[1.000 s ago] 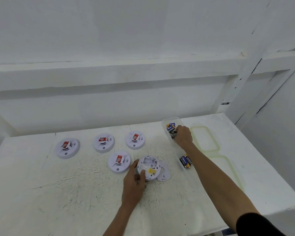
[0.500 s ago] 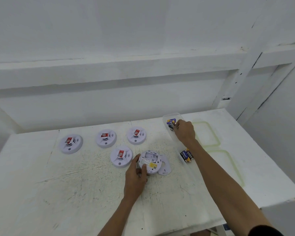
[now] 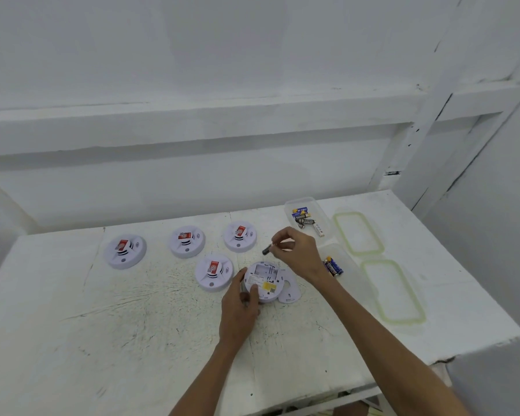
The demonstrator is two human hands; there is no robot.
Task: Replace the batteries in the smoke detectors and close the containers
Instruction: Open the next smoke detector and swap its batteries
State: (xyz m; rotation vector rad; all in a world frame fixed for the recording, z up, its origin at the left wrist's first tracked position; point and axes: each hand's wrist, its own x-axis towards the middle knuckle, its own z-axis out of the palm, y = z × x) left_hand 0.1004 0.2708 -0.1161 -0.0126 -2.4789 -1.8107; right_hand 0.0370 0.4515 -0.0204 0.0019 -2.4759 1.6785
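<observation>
Pinching the battery [image 3: 267,251] in your right hand [image 3: 296,255], you hold it just past the flipped smoke detector [image 3: 267,288] your left hand [image 3: 240,307] grips, long axis slanting toward its open bay [image 3: 266,270].

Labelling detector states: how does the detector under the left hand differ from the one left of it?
The held detector lies back up, battery bay exposed; its neighbour lies face up with a red sticker. The left hand grips the held detector; nothing touches its neighbour. Both round, white.
</observation>
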